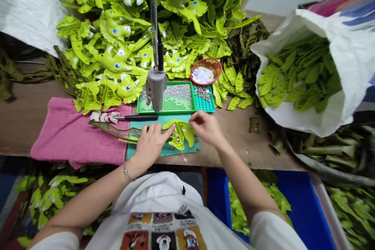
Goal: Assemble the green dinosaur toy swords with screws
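Observation:
A lime-green plastic dinosaur toy half (184, 133) lies hollow side up on a teal mat (164, 152), with a long olive-green part (108, 128) running off to its left. My left hand (149, 142) lies over the toy half where the two colours meet, its fingers holding it down. A small metallic piece shows inside the shell. Beside the shell's right end, my right hand (207, 127) is closed in a pinch; what its fingertips hold, if anything, cannot be made out. A grey power screwdriver (156, 90) hangs from a coiled spring above the mat.
Behind the mat stand a green tray (166, 107) of small screws, a teal tray (205, 105) of small round pieces and a red basket (209, 62) of white pieces. A black-handled tool (137, 117) lies by a pink towel (79, 136). Green toy parts (117, 47) and a white sack (319, 121) surround them.

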Tool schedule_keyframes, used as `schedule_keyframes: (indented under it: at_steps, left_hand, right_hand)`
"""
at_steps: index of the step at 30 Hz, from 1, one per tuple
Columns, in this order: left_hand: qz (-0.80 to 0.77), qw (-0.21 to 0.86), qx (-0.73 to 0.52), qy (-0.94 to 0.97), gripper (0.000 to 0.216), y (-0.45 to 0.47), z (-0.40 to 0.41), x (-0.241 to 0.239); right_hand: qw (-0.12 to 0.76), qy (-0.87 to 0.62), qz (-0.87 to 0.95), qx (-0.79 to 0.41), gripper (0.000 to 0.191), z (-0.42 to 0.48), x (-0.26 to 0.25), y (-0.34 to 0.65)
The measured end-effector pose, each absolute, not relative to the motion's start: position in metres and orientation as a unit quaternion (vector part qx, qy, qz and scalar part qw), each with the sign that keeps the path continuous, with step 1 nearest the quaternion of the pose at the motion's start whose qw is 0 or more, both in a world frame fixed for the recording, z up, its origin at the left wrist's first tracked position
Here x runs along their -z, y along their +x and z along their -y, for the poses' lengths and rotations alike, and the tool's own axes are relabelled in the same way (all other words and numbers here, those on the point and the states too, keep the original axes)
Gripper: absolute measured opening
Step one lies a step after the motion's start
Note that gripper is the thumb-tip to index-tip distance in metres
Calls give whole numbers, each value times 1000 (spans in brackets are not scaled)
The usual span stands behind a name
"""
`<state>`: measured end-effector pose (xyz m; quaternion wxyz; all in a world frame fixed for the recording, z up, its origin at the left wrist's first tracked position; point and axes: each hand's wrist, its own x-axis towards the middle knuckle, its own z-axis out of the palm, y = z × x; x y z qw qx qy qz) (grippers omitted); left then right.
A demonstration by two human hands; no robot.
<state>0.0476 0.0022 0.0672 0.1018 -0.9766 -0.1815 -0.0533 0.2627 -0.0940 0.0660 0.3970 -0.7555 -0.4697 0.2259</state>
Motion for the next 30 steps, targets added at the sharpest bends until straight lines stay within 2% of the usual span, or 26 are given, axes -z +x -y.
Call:
schedule_keyframes:
  at_steps: [2,4,10,19,23,25,27,30]
  left_hand:
    - [182,98,49,-977,54,48,-4,-69]
    - [183,96,46,-977,53,48,-4,-69]
    - [191,67,34,-979,54,48,-2,-69]
    - [184,97,37,-977,52,48,-1,-66]
    - [188,95,37,-977,53,47,0,-64]
    - [187,85,33,-978,54,47,0,-64]
    - [189,72,29,-979,56,46,0,-64]
    - [191,65,22,-979,55,46,0,-64]
  right_hand:
    - [395,-813,418,-89,7,85,-59,300]
    - [364,-843,397,-21,9,77,-49,332]
    - [279,-871,403,-11,14,64,-21,365]
    - [270,-867,418,-4,14,72,-16,368]
    - [297,-869,397,2,12,72,-29,359]
    - [347,-841,411,-54,14,76,-44,338]
    - [402,-771,459,-180,19,85,-61,307]
    - [394,-655,538,-356,17,99,-81,258]
